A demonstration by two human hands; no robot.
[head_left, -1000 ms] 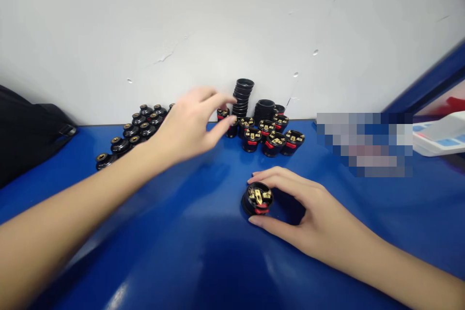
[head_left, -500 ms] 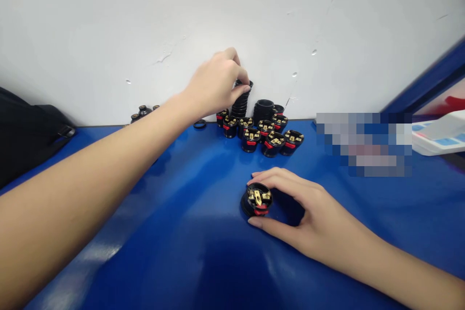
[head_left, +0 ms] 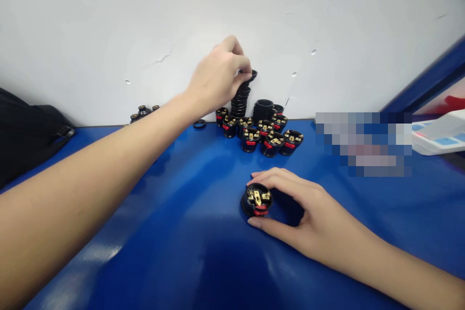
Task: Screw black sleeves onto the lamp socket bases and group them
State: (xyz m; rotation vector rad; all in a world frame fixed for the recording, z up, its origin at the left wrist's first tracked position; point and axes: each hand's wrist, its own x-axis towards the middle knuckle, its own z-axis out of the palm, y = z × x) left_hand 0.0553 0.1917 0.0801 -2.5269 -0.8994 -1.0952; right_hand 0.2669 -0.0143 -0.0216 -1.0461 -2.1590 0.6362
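Observation:
My left hand (head_left: 227, 72) pinches a black plastic ring (head_left: 250, 74) between thumb and fingertips. The ring is tilted just above a tall stack of black rings (head_left: 239, 106) against the wall. My right hand (head_left: 298, 203) curves its thumb and fingers around a black electrical socket core (head_left: 258, 198) with brass contacts and a red tab on its side. This socket core sits on the blue table (head_left: 174, 252) with its contacts facing up. Several similar socket cores (head_left: 250, 140) stand in a group beside and in front of the stack.
A wider black threaded collar (head_left: 263, 111) stands right of the stack. One loose black ring (head_left: 199, 124) lies flat to its left. Black domed caps (head_left: 143, 110) are partly hidden behind my left forearm. A black bag (head_left: 29, 135) is at far left, a white tray (head_left: 439, 138) at right.
My left hand has moved right and up to the stack, taken hold of its top ring and lifted it slightly. My right hand and its socket core have stayed in place.

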